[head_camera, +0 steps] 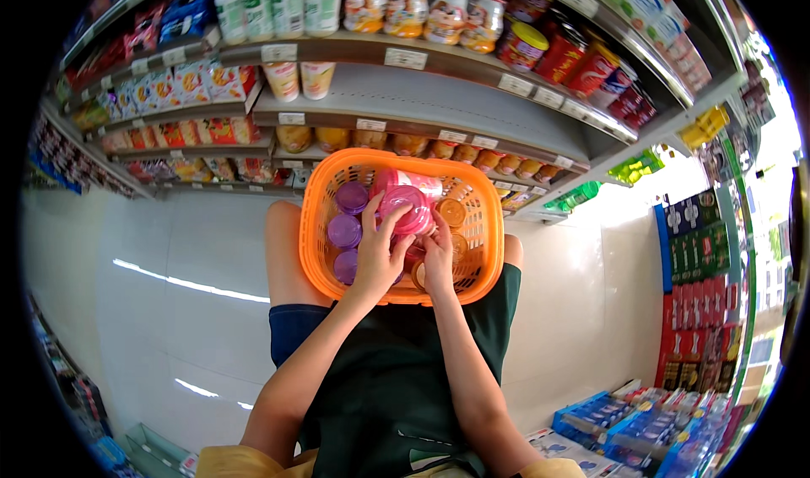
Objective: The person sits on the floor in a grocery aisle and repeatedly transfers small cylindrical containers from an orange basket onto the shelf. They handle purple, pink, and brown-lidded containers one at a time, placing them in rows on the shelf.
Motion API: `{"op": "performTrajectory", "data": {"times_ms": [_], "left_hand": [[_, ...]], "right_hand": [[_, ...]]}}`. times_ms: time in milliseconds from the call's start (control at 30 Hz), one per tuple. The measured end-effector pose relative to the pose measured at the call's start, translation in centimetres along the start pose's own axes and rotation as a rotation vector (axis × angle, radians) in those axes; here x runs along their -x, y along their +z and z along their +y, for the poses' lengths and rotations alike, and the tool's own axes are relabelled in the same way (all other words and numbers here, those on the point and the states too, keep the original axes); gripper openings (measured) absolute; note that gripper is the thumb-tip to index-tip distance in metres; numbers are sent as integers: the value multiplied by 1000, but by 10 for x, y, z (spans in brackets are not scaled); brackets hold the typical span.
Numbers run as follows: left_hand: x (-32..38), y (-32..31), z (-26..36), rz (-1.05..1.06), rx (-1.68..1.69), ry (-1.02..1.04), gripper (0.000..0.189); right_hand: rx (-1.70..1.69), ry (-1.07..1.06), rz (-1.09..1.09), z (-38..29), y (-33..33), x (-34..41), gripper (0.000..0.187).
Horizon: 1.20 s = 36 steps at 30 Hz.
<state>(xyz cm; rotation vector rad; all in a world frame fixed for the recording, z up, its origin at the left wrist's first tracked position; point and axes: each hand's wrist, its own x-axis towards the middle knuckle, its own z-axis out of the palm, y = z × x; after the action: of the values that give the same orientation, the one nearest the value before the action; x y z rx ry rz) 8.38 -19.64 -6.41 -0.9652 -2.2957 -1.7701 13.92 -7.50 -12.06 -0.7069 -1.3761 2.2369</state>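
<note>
An orange plastic basket [307, 225] rests on the person's lap. Above its contents, my left hand [380, 250] has its fingers on the lid of a pink-lidded container [405, 209]. My right hand [438, 250] touches the same container's right lower side. Behind it in the basket lies another pink container [421, 184] on its side. Several purple-lidded containers [345, 231] line the basket's left side, and orange-lidded containers [452, 212] stand on the right. What lies under my hands is partly hidden.
Ahead is a store shelf [443, 92] with two cups [316, 79] at its left. White-and-green bottles [288, 3] stand on the shelf above, and jars [332, 139] on the one below. Stacked cartons [699, 313] are at the right, blue packs of bottles [652, 427] at the lower right.
</note>
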Motion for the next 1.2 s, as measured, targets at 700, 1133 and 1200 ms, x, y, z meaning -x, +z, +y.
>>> {"op": "performTrajectory", "data": {"times_ms": [700, 1133, 1200], "left_hand": [[-6, 42, -38, -114, -282, 94, 49], [-9, 48, -49, -192, -205, -68, 71], [-12, 49, -43, -226, -164, -100, 76]], "right_hand": [[369, -161, 138, 81, -29, -42, 72], [574, -271, 111, 54, -17, -31, 77], [587, -304, 121, 44, -18, -28, 73]]}}
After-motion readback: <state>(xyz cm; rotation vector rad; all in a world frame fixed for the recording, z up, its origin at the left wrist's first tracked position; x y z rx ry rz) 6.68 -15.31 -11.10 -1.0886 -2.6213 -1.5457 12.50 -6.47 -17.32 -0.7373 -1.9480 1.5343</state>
